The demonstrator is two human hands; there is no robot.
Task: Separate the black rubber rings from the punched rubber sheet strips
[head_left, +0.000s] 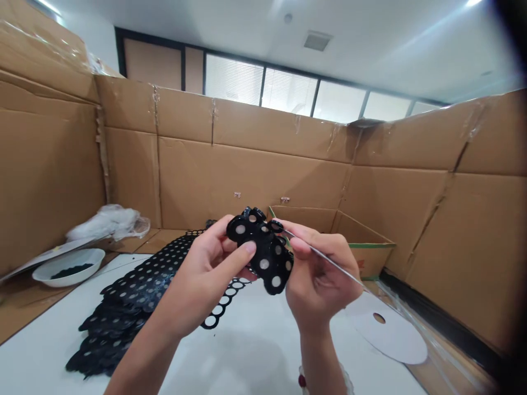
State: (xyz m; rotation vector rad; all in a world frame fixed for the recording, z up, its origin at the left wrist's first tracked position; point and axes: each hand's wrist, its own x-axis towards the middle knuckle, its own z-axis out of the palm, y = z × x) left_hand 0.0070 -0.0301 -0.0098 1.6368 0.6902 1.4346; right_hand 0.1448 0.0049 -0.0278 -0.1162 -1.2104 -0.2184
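Cardboard walls (255,175) wrap the back and sides of the frame, around one white worktop (242,356). Lower left there's a heap of dotted sheets (144,291), too overlapped to count. One open box (370,258) sits right of centre, one white disc (395,340) lower right, one plastic bag (113,222) and one bowl (57,281) at left. One ring strip (209,327) has open holes. Two hands mid-frame: the left hand (209,274) is clamped on one dotted piece (269,252), dead centre, at least six pale dots showing; the right hand (323,274) pinches one thin stick (333,263) at its upper edge. Looks mid-job to me; can't tell how much is left.
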